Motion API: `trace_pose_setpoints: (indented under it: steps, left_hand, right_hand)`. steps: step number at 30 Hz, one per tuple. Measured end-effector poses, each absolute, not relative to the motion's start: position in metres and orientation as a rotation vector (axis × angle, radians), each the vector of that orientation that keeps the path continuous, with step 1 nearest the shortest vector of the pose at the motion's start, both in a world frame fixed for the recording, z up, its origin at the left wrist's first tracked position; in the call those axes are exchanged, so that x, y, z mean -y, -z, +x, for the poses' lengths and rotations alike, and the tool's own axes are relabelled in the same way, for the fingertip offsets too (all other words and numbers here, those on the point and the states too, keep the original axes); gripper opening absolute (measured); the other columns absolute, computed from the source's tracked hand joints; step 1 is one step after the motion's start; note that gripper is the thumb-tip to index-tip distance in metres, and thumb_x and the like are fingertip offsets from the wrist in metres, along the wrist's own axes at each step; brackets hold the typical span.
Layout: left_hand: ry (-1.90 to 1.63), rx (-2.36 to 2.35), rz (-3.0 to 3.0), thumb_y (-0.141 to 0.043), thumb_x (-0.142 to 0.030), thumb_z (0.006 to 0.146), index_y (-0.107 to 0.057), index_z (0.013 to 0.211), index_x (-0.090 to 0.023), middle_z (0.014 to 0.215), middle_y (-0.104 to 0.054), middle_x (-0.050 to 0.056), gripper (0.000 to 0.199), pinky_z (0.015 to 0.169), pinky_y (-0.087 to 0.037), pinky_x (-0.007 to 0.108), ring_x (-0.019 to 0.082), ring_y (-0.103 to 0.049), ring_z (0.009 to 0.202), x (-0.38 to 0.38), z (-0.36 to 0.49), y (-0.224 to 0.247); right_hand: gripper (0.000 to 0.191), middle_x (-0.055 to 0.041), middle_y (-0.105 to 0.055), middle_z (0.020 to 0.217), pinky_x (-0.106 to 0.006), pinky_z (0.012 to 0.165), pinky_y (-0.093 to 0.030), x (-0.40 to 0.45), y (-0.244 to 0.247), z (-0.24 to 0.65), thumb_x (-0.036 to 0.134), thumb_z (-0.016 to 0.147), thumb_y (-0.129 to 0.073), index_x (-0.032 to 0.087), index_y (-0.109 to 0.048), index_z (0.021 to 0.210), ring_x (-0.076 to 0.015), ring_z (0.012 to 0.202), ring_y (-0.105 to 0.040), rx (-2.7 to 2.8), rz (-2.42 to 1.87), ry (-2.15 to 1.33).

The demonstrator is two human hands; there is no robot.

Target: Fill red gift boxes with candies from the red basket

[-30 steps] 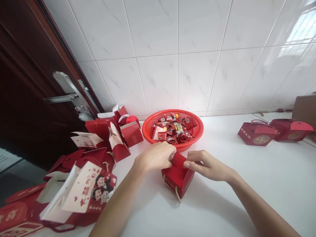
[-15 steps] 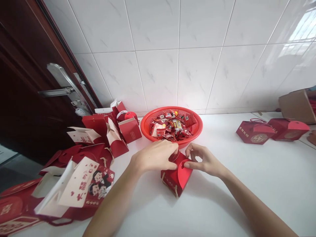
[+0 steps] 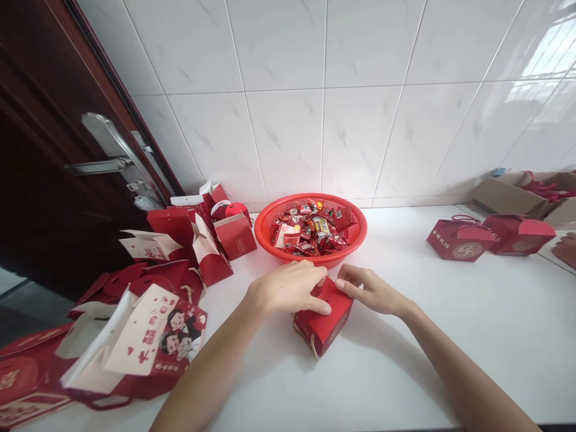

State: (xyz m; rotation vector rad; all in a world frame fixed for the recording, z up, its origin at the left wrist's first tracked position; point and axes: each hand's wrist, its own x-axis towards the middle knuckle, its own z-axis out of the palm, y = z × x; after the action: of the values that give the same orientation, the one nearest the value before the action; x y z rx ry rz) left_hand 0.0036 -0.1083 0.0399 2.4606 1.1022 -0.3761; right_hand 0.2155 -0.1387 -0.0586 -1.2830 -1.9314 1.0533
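Observation:
A small red box (image 3: pixel 330 321) with twisted cord at its left side sits on the white table, just in front of a red basket (image 3: pixel 359 239) of wrapped candies. My left hand (image 3: pixel 294 289) lies over the box's left and back part, thumb on its top, fingers curled at the far edge. At the back right corner, my right hand (image 3: pixel 371 291) grips the box, thumb on the top and fingers bent behind. The rounded flap is no longer visible on the top.
Red and white gift boxes (image 3: pixel 139 336) crowd the left side by a dark door (image 3: pixel 40 150). Two closed red boxes (image 3: pixel 463 240) stand at the right, near a cardboard box (image 3: pixel 508 195). Part of another person's hand (image 3: pixel 566 249) shows at the right edge.
The rounded flap on the box has gone from view, leaving a flatter top. My left thumb has moved slightly right. The cardboard box at the right has shifted and shows its inside.

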Motion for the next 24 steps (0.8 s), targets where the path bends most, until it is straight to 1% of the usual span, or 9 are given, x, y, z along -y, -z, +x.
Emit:
trace_pose_setpoints:
  steps: [2, 3, 6, 7, 10, 12, 16, 19, 24]
  left_hand:
    - [0.373, -1.066, 2.479, -0.066, -0.051, 0.081, -0.050, 0.086, -0.022, 0.096, -0.059, 0.003, 0.033, 0.060, -0.036, 0.029, 0.021, -0.058, 0.086, 0.108, 0.004, -0.039]
    - [0.370, -1.054, 2.482, -0.066, -0.051, 0.081, -0.051, 0.087, -0.023, 0.098, -0.059, 0.003, 0.033, 0.061, -0.037, 0.029, 0.021, -0.058, 0.088, 0.107, 0.004, -0.039]
    - [0.375, -1.036, 2.484, -0.066, -0.050, 0.081, -0.052, 0.091, -0.023, 0.103, -0.059, 0.003, 0.032, 0.063, -0.037, 0.028, 0.022, -0.058, 0.092, 0.106, 0.004, -0.039]
    - [0.379, -1.030, 2.484, -0.066, -0.050, 0.082, -0.053, 0.092, -0.023, 0.104, -0.059, 0.003, 0.032, 0.063, -0.037, 0.028, 0.022, -0.058, 0.093, 0.106, 0.004, -0.040]
    - [0.383, -1.011, 2.487, -0.066, -0.050, 0.082, -0.054, 0.094, -0.023, 0.105, -0.059, 0.004, 0.032, 0.064, -0.037, 0.028, 0.023, -0.058, 0.095, 0.106, 0.004, -0.040]
    - [0.386, -1.005, 2.488, -0.067, -0.050, 0.083, -0.055, 0.096, -0.023, 0.105, -0.060, 0.004, 0.032, 0.064, -0.037, 0.028, 0.023, -0.059, 0.095, 0.105, 0.004, -0.040]
    - [0.385, -1.007, 2.500, -0.067, -0.048, 0.083, -0.056, 0.098, -0.023, 0.105, -0.060, 0.004, 0.031, 0.065, -0.037, 0.028, 0.023, -0.059, 0.096, 0.106, 0.004, -0.041]
    - [0.389, -1.008, 2.507, -0.066, -0.049, 0.084, -0.057, 0.098, -0.023, 0.105, -0.061, 0.005, 0.031, 0.065, -0.037, 0.028, 0.024, -0.059, 0.096, 0.106, 0.004, -0.041]
    - [0.375, -0.962, 2.518, -0.067, -0.047, 0.084, -0.059, 0.103, -0.023, 0.107, -0.061, 0.004, 0.032, 0.069, -0.039, 0.029, 0.024, -0.058, 0.100, 0.105, 0.005, -0.041]
  right_hand:
    - [0.043, -0.0019, -0.059, 0.077, -0.032, 0.070, -0.049, 0.135, 0.061, 0.222, 0.054, 0.100, -0.038, 0.020, -0.053, 0.079, -0.0164, 0.071, -0.058, 1.950, -1.360, -1.109]
    - [0.039, -0.0019, -0.060, 0.076, -0.032, 0.071, -0.049, 0.133, 0.063, 0.225, 0.048, 0.100, -0.038, 0.020, -0.055, 0.079, -0.0165, 0.070, -0.058, 1.965, -1.385, -1.142]
    - [0.016, -0.0014, -0.064, 0.077, -0.031, 0.068, -0.049, 0.129, 0.070, 0.231, 0.027, 0.090, -0.049, 0.020, -0.061, 0.082, -0.0159, 0.069, -0.057, 2.063, -1.327, -1.204]
    - [0.012, -0.0013, -0.066, 0.079, -0.030, 0.067, -0.049, 0.128, 0.071, 0.231, 0.022, 0.085, -0.052, 0.019, -0.063, 0.085, -0.0157, 0.069, -0.057, 2.098, -1.272, -1.219]
    - [0.020, -0.0013, -0.070, 0.085, -0.030, 0.071, -0.050, 0.128, 0.075, 0.229, 0.016, 0.077, -0.055, 0.019, -0.069, 0.090, -0.0155, 0.073, -0.059, 2.136, -1.159, -1.275]
    - [0.019, -0.0011, -0.071, 0.086, -0.030, 0.071, -0.050, 0.128, 0.075, 0.227, 0.017, 0.076, -0.056, 0.018, -0.069, 0.090, -0.0154, 0.074, -0.060, 2.113, -1.147, -1.310]
    - [0.007, -0.0006, -0.069, 0.081, -0.030, 0.070, -0.050, 0.127, 0.072, 0.229, 0.023, 0.079, -0.064, 0.017, -0.067, 0.081, -0.0150, 0.073, -0.060, 1.990, -1.080, -1.470]
    - [0.019, -0.0001, -0.066, 0.077, -0.031, 0.072, -0.051, 0.126, 0.066, 0.236, 0.033, 0.083, -0.070, 0.016, -0.063, 0.079, -0.0138, 0.071, -0.060, 1.802, -0.953, -1.605]
    - [0.034, -0.0017, -0.067, 0.081, -0.030, 0.071, -0.051, 0.125, 0.064, 0.239, 0.048, 0.088, -0.070, 0.016, -0.064, 0.094, -0.0124, 0.067, -0.060, 1.695, -0.945, -1.535]
